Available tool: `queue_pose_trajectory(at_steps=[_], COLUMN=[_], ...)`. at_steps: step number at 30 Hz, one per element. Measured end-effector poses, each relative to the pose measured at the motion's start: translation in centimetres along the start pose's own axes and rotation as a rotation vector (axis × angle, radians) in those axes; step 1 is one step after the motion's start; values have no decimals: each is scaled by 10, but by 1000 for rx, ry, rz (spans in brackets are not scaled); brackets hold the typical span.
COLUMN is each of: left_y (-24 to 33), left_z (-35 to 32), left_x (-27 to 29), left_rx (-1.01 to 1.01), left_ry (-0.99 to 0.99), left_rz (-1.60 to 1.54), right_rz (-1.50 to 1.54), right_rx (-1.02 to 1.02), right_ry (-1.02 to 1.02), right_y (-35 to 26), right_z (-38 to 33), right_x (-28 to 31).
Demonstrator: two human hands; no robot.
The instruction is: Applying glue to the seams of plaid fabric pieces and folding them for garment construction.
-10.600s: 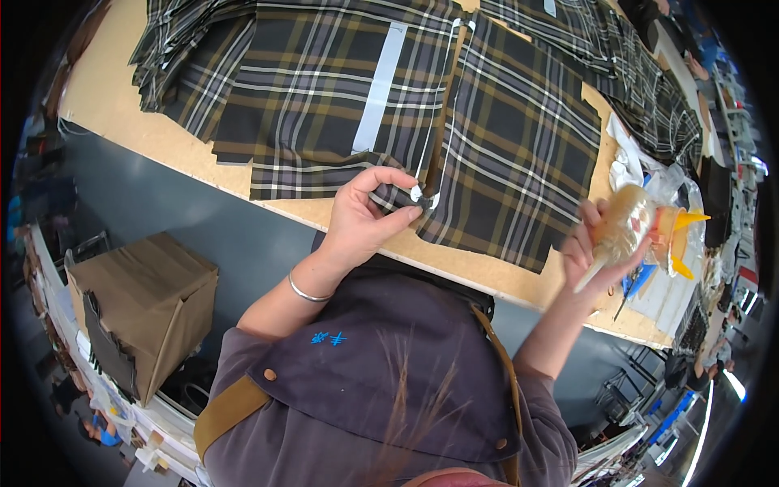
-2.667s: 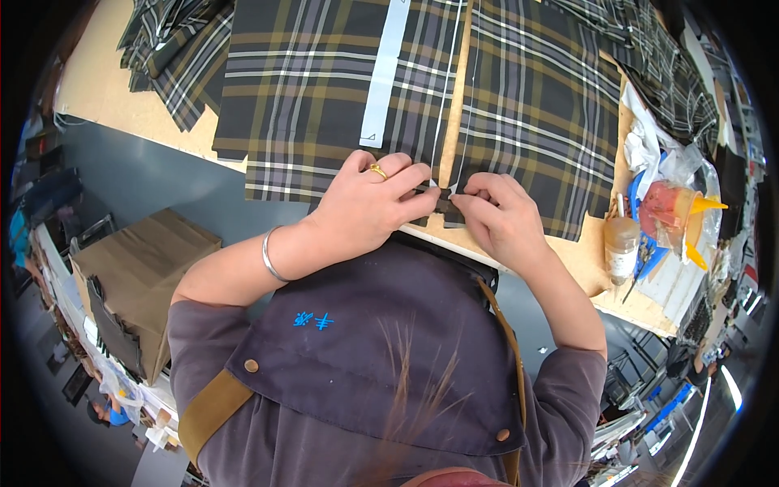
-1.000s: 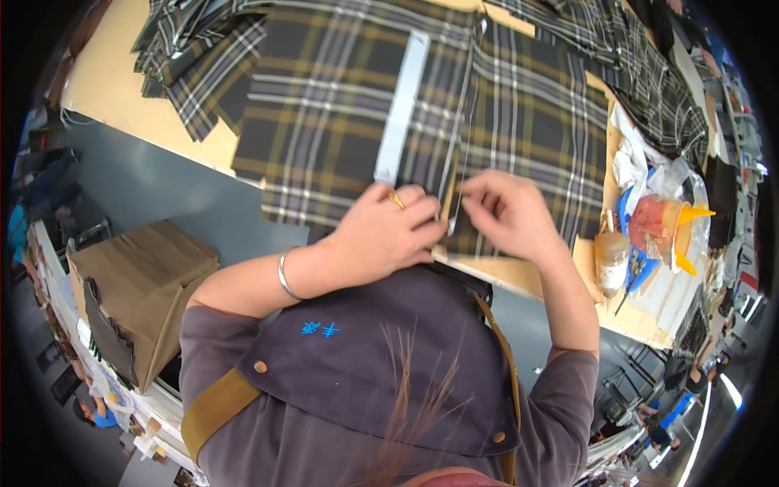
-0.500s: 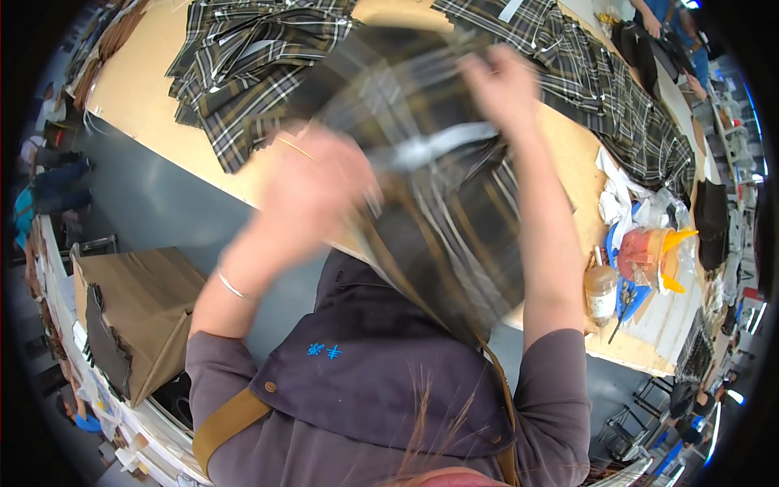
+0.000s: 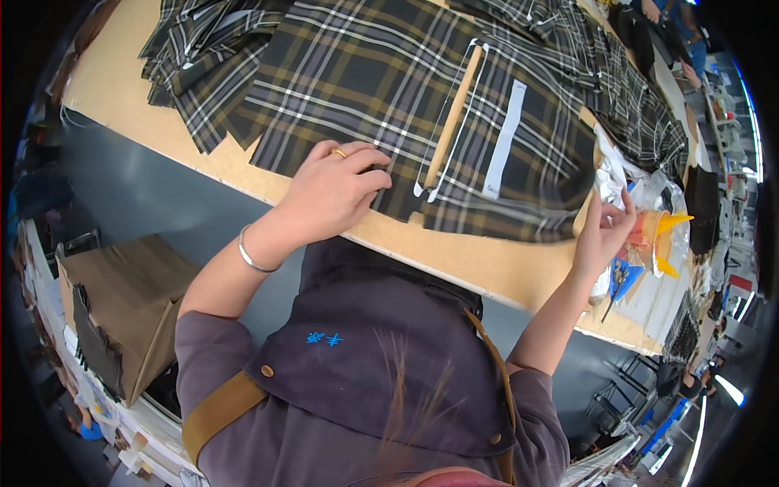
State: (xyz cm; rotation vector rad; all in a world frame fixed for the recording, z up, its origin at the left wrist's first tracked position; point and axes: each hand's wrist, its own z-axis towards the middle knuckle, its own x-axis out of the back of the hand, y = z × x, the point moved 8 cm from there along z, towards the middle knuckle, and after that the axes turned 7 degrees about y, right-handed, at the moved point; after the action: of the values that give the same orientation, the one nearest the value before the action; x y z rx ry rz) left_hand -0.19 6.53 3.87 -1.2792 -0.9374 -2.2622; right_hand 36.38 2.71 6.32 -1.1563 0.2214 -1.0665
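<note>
A dark plaid fabric piece [image 5: 349, 81] lies spread on the table, its right end curled and a little blurred. A long narrow tan strip with white edges [image 5: 454, 118] runs across it, with a pale blue-white strip [image 5: 505, 138] alongside. My left hand [image 5: 337, 191], wearing a ring, rests at the fabric's near edge with fingers curled in and tips pressed on the cloth. My right hand [image 5: 604, 231] is just past the fabric's right end, beside crumpled white plastic [image 5: 608, 174]. Its fingers are bent and partly apart; I see nothing held between them.
Piles of plaid pieces lie at the far left [image 5: 211, 73] and far right [image 5: 641, 122] of the tan table [image 5: 503, 264]. An orange container with yellow points [image 5: 653, 235] and a blue tray [image 5: 623, 280] stand near its right end. A brown-covered box [image 5: 130, 284] is at lower left.
The plaid piece, lifted and blurred before, now lies flat on the table with its strips showing. My right hand has come down and to the right; my left hand has settled on the near edge.
</note>
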Motion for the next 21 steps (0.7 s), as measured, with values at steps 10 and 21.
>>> queue_pose_trajectory(at_steps=[10, 21], left_y=[-5, 13], left_z=[19, 24], left_x=[-42, -48], left_rx=[330, 298], left_ry=[25, -5], left_rz=[-584, -359], right_rz=[20, 49], right_rx=[86, 51], right_ry=[-852, -882], right_y=[-73, -45], right_z=[-129, -122], right_x=[-144, -131])
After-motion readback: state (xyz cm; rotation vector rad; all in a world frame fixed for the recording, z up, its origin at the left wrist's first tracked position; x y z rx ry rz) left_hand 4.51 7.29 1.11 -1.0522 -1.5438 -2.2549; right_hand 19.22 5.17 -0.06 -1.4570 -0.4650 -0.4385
